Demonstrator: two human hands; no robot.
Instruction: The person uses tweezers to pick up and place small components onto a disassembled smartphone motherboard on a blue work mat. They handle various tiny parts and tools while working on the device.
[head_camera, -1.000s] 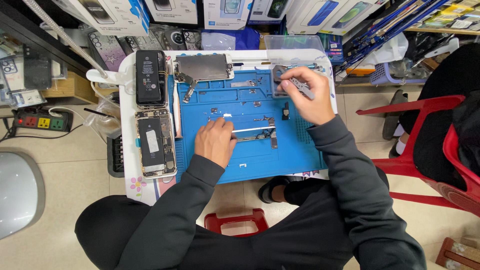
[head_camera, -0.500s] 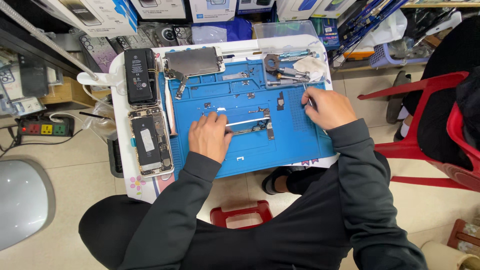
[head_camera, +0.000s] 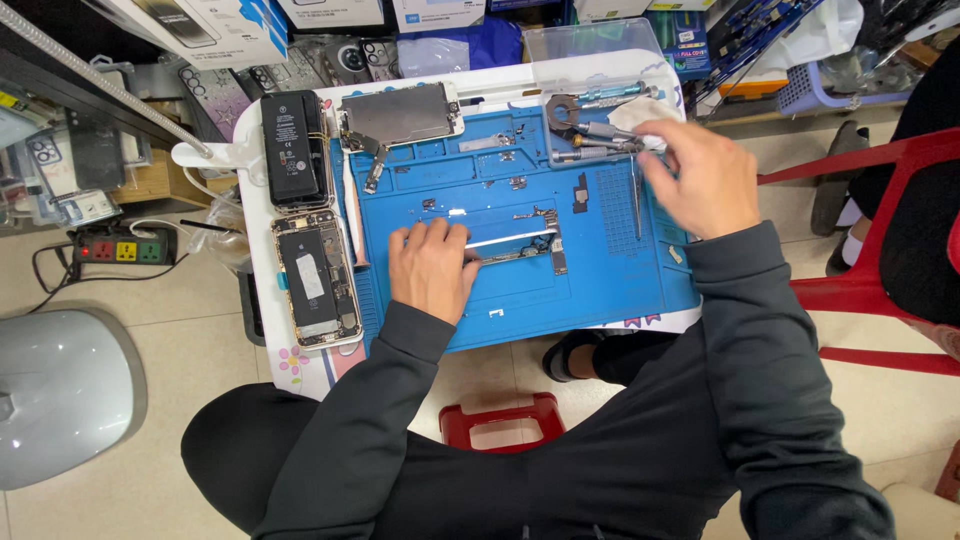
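Left hand (head_camera: 432, 270) lies flat, pinning thin silver logic-board strip (head_camera: 520, 245) mid blue silicone repair mat (head_camera: 610, 290); right hand (head_camera: 695, 180), fingers curled, reaches tools (head_camera: 590, 125) at mat's top-right compartment. Tool-fetching step; next needs a firm tool pick.

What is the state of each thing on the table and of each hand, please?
left hand: palm down, pressing on the long circuit board
right hand: raised, fingers at the tools
phone body: open, insides showing
battery: taken out, lying flat
metal plate: removed, lying flat
blue mat: flat, small parts scattered on it
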